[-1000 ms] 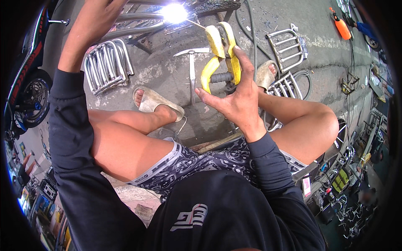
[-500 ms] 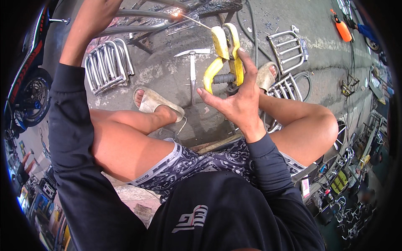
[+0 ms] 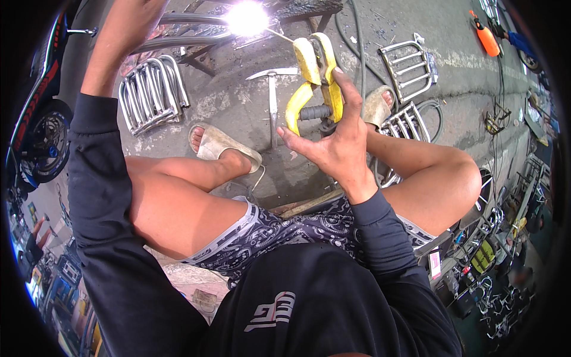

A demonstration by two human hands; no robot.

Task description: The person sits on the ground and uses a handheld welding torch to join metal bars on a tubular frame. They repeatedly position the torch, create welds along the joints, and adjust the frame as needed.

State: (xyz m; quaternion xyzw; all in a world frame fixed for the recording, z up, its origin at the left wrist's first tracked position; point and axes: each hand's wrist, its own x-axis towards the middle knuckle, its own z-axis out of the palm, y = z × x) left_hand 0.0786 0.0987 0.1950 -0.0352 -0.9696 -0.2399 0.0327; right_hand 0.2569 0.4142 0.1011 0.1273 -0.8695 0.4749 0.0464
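Note:
My right hand (image 3: 336,140) grips a yellow clamp-shaped welding electrode holder (image 3: 315,80). A thin rod runs from its jaws up-left to a bright white arc (image 3: 247,18) on a metal tube frame (image 3: 190,38) at the top. My left hand (image 3: 128,24) reaches up to the top edge beside that frame; its fingers are cut off by the rim. I sit low with both knees bent, in patterned shorts and a dark long-sleeved shirt, feet in sandals on concrete.
A chipping hammer (image 3: 272,98) lies on the concrete between my feet. Bent steel racks lie at left (image 3: 148,92) and right (image 3: 410,65). A motorcycle wheel (image 3: 44,143) stands at far left. An orange bottle (image 3: 486,38) and tools sit at right.
The arc was bright, faded to a small spark half a second ago, and now flares bright again. My right hand and the holder stay nearly in place.

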